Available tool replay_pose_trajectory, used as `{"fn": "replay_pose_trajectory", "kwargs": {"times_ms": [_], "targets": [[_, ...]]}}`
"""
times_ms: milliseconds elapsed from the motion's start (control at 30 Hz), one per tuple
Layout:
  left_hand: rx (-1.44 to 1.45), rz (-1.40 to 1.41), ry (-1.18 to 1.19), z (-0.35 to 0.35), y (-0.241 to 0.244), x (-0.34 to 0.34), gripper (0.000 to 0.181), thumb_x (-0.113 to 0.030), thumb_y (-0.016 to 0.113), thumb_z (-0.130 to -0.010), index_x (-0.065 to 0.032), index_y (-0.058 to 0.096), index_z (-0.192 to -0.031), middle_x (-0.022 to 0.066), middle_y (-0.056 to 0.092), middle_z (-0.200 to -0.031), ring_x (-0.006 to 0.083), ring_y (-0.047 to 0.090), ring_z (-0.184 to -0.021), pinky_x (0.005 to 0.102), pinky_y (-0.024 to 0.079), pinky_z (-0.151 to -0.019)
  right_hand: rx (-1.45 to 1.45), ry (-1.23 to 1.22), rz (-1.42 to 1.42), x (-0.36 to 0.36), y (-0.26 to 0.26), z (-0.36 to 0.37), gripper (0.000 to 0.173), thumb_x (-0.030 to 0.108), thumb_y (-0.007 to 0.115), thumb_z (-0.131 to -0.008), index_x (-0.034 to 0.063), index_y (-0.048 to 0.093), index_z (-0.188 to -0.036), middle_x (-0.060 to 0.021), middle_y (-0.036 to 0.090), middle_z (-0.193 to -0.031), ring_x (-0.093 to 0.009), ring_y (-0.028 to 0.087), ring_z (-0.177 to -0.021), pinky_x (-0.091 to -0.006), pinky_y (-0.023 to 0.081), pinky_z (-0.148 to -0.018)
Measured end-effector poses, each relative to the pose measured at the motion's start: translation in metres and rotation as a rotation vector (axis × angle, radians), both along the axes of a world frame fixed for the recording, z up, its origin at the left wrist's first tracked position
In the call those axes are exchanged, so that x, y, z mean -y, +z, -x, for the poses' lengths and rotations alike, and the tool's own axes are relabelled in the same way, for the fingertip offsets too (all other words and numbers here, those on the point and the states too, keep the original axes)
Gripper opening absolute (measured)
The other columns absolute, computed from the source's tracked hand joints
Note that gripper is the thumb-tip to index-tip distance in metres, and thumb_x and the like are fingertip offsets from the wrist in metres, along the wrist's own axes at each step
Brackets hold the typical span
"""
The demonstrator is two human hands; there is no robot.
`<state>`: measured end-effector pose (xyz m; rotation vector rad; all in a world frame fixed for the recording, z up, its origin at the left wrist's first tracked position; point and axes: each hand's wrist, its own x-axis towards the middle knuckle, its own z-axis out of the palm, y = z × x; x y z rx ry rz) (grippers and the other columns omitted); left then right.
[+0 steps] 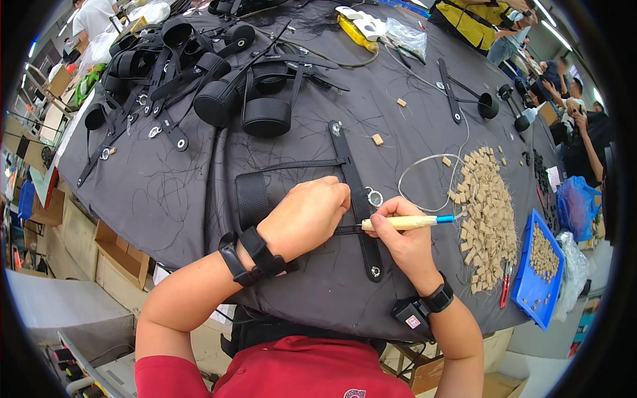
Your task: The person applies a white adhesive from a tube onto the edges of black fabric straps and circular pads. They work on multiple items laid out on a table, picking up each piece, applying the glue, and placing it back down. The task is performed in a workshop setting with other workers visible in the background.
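Note:
My right hand (405, 239) holds a pen-like tool with a cream-wrapped handle (405, 222) and a blue end, a thin cable running from it. Its tip touches a black leather strap (354, 191) with metal eyelets, near where a thin cross strap (347, 230) meets it. My left hand (308, 209) lies over the thin straps, its fingers bent at the wide strap's edge; what they grip is hidden. Left of it, a black round leather cup (251, 199) hangs on the thin straps. A metal ring (374, 198) lies beside the wide strap.
Black strapped leather cups (266, 117) are heaped at the upper left. Small tan blocks (485, 219) form a pile at right, beside red-handled pliers (505, 286) and a blue tray (522, 283). A yellow-and-white device (356, 32) stands at the back. People are at the far right.

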<state>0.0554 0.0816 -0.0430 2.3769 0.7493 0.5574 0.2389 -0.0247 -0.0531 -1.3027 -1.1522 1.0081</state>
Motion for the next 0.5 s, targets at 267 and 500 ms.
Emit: {"fn": "replay_pose_trajectory", "kwargs": {"times_ms": [267,500], "targets": [[-0.021,0.005,-0.107,0.0007,0.0056,0.0036,0.019,-0.003,0.069,-0.081,-0.0021,0.064,-0.099,0.0145,0.059,-0.093,0.036,0.063,-0.089,0.0424,0.051,-0.078,-0.002,0.009,0.011,-0.001,0.0027,0.0006,0.011,0.009,0.069,-0.093,0.0016,0.061,-0.091,-0.0027,0.068,-0.081,-0.005,0.062,-0.073,-0.0184,0.047,-0.064],[-0.016,0.007,-0.097,0.0,0.0019,0.0022,0.017,-0.003,0.069,-0.081,-0.0007,0.064,-0.096,0.0148,0.059,-0.092,0.0361,0.062,-0.089,0.0425,0.051,-0.078,-0.002,-0.003,0.023,-0.0019,0.0022,0.0018,0.012,0.01,0.07,-0.093,0.0017,0.062,-0.091,-0.0026,0.068,-0.081,-0.005,0.062,-0.072,-0.0183,0.047,-0.064]]}}
